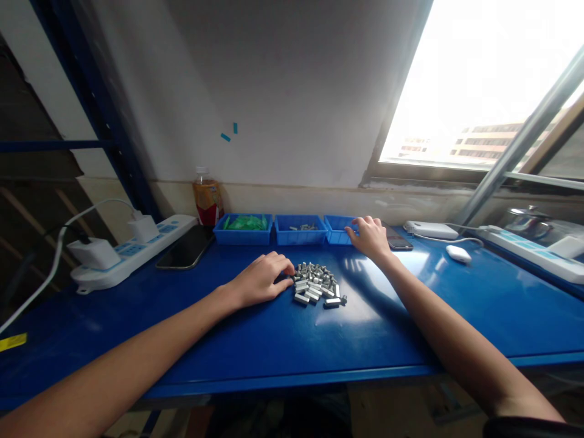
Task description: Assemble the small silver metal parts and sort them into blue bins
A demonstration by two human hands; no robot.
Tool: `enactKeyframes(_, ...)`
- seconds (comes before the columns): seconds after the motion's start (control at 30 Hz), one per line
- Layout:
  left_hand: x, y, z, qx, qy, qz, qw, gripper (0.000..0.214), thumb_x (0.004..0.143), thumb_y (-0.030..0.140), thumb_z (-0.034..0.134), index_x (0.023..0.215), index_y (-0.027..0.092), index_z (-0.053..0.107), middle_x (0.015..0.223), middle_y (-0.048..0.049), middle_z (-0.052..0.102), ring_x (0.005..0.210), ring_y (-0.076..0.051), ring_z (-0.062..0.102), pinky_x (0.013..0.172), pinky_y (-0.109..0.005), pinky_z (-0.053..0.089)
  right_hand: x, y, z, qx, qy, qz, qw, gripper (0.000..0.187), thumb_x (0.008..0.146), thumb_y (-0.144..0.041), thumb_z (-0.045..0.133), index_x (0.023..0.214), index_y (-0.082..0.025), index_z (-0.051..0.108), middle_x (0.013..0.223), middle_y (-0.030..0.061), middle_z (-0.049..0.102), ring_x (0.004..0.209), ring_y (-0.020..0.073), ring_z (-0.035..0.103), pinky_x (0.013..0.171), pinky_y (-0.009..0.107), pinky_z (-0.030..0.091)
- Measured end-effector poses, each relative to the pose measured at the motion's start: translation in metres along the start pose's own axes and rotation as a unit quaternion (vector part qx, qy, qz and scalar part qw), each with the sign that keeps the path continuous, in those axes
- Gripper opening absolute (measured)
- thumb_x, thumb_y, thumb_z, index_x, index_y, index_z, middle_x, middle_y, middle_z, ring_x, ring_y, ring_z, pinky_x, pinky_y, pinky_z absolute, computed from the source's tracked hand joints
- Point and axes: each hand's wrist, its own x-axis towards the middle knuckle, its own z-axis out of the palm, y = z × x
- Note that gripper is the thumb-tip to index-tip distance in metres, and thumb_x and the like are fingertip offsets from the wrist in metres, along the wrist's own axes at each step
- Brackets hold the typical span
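Note:
A pile of silvery metal pieces (pixel 314 285) lies mid-table, hexagonal standoffs at the front and what look like small screws behind. My left hand (pixel 262 280) rests at the pile's left edge. Its thumb and index finger curl around something small and dark, too little to make out. Over the right end of the right blue bin (pixel 336 235) is my right hand (pixel 370 236), thumb and fingers apart, nothing visible between them. It hides part of that bin's inside.
The middle blue bin (pixel 301 237) holds small metal pieces; the left blue bin (pixel 243 237) holds green plastic. Phones (pixel 186 246), a drink bottle (pixel 207 198), a white earphone case (pixel 458 253) and power strips (pixel 137 252) stand around the blue table (pixel 274 359).

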Motion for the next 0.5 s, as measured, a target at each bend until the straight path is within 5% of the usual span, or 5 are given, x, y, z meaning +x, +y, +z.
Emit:
enactKeyframes(0.2,-0.001,-0.005,-0.003,-0.003,-0.009,0.006,1.0,0.014,0.083,0.027,0.057,0.093,0.019,0.063,0.089,-0.0045,0.065,0.084,-0.019,0.057,0.074,-0.028,0.043,-0.023,-0.049,-0.018,0.103,0.002,-0.132,0.986,0.022,0.085,-0.037,0.055,0.097,-0.02,0.063,0.093,0.0115,0.061,0.097,0.0308,0.048,0.078,0.045,0.04)
enactKeyframes(0.33,-0.001,-0.004,-0.006,-0.007,-0.001,0.005,1.0,0.013,0.083,0.028,0.056,0.086,0.018,0.064,0.085,-0.0045,0.065,0.081,-0.018,0.057,0.073,-0.028,0.043,-0.045,-0.089,-0.035,0.197,-0.067,-0.223,0.952,0.019,0.085,-0.034,0.057,0.099,-0.021,0.061,0.091,0.0081,0.062,0.096,0.0261,0.049,0.08,0.041,0.041)
enactKeyframes(0.5,0.001,0.003,-0.011,-0.13,0.052,-0.084,0.987,0.022,0.085,0.034,0.053,0.086,0.016,0.064,0.084,-0.0043,0.066,0.077,-0.017,0.059,0.066,-0.025,0.043,-0.059,-0.107,-0.04,0.247,-0.095,-0.296,0.918,0.021,0.085,-0.03,0.059,0.102,-0.019,0.058,0.093,0.0067,0.062,0.092,0.0221,0.05,0.078,0.035,0.041)
